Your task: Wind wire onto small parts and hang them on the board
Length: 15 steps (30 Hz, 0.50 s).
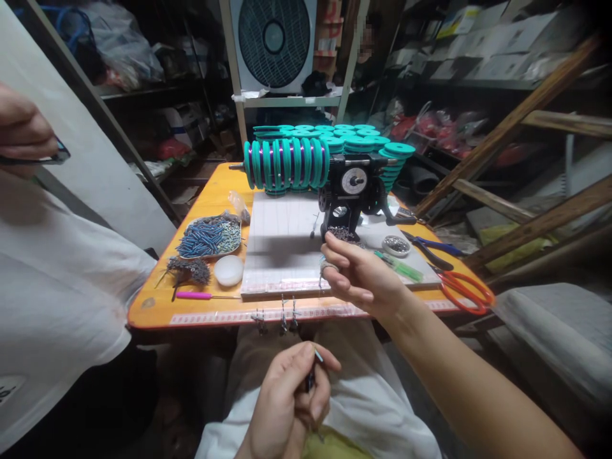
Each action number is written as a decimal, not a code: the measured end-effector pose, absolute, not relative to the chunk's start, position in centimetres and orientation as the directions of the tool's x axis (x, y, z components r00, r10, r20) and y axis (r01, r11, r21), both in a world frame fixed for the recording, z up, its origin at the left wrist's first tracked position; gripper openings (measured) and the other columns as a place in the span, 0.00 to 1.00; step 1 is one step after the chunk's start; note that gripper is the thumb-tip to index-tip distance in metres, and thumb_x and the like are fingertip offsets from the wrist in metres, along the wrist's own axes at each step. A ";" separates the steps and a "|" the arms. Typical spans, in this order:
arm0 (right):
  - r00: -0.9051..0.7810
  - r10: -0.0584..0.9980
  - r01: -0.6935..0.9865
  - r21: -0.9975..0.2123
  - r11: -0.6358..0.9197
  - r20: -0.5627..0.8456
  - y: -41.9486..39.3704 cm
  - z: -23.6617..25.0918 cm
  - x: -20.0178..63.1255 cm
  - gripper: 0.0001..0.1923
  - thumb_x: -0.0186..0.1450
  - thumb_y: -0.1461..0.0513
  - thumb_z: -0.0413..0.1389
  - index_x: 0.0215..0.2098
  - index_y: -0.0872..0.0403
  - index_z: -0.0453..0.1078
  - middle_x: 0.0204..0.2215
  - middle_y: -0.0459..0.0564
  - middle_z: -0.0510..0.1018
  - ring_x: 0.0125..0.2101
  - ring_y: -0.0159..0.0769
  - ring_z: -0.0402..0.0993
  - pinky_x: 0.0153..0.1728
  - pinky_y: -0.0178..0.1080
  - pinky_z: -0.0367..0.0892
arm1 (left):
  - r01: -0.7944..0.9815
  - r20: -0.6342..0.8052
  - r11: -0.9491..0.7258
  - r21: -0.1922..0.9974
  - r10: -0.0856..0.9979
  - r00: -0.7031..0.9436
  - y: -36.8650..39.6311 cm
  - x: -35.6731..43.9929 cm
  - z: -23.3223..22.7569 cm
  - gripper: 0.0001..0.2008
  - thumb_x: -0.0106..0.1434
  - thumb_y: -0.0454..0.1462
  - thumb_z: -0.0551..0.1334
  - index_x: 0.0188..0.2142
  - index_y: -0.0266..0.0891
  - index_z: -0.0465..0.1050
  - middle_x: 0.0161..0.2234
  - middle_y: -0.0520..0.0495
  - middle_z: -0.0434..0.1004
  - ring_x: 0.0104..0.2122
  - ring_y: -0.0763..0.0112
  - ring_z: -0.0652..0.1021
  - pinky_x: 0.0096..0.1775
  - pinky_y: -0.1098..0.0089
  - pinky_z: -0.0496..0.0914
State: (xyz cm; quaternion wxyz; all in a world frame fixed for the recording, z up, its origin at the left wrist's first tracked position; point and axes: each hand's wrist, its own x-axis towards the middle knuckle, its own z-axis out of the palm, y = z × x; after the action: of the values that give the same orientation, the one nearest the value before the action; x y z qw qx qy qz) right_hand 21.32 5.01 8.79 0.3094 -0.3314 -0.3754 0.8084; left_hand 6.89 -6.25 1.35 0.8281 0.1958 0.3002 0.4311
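My left hand (287, 398) is low over my lap, pinching a thin dark needle-like tool (313, 366) between thumb and fingers. My right hand (363, 275) reaches over the front edge of the orange table (157, 306), fingers loosely spread, a ring on one finger, with nothing visible in it. Its fingertips are just below a black hand-crank machine (351, 191) that carries a row of teal spools (287, 162). A white mat (280, 239) lies under the machine. Small metal pieces (282, 322) hang at the table's front edge.
A plate of blue beads (210, 237), a dark bead bunch (189, 269), a white disc (228, 269) and a pink-handled tool (194, 295) lie left. A round tin (396, 245), blue pliers (433, 247) and orange scissors (466, 292) lie right. Another person's hand (21, 131) holds a phone at far left.
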 end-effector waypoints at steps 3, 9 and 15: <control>-0.589 0.751 -0.258 -0.811 -0.525 -0.299 5.1 8.6 21.4 0.26 0.66 0.47 0.38 0.26 0.60 0.36 0.14 0.39 0.62 0.05 0.18 0.41 0.08 0.24 0.30 | -0.602 -0.342 0.562 0.567 0.826 0.448 -6.3 6.7 1.6 0.15 0.64 0.42 0.55 0.30 0.32 0.72 0.13 0.56 0.56 0.13 0.87 0.50 0.16 0.83 0.46; -0.585 0.754 -0.254 -0.815 -0.521 -0.300 5.2 8.5 21.4 0.26 0.66 0.47 0.38 0.26 0.59 0.36 0.15 0.40 0.62 0.05 0.18 0.42 0.08 0.26 0.28 | -0.600 -0.360 0.552 0.578 0.833 0.420 -6.2 6.7 1.6 0.14 0.65 0.42 0.54 0.36 0.34 0.73 0.12 0.57 0.56 0.12 0.86 0.50 0.15 0.82 0.47; -0.573 0.760 -0.264 -0.810 -0.524 -0.305 5.2 8.4 21.3 0.26 0.65 0.47 0.40 0.26 0.59 0.38 0.15 0.40 0.62 0.05 0.17 0.42 0.08 0.26 0.28 | -0.530 -0.376 0.514 0.675 0.857 0.353 -5.9 7.0 1.6 0.16 0.64 0.44 0.56 0.35 0.32 0.74 0.09 0.59 0.51 0.11 0.86 0.48 0.14 0.83 0.50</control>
State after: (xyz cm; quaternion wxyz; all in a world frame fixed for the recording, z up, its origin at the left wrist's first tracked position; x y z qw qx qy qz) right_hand 21.33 5.22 8.38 0.3177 -0.3352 -0.3701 0.8061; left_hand 7.04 -5.89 1.57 0.7909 0.2256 0.3626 0.4383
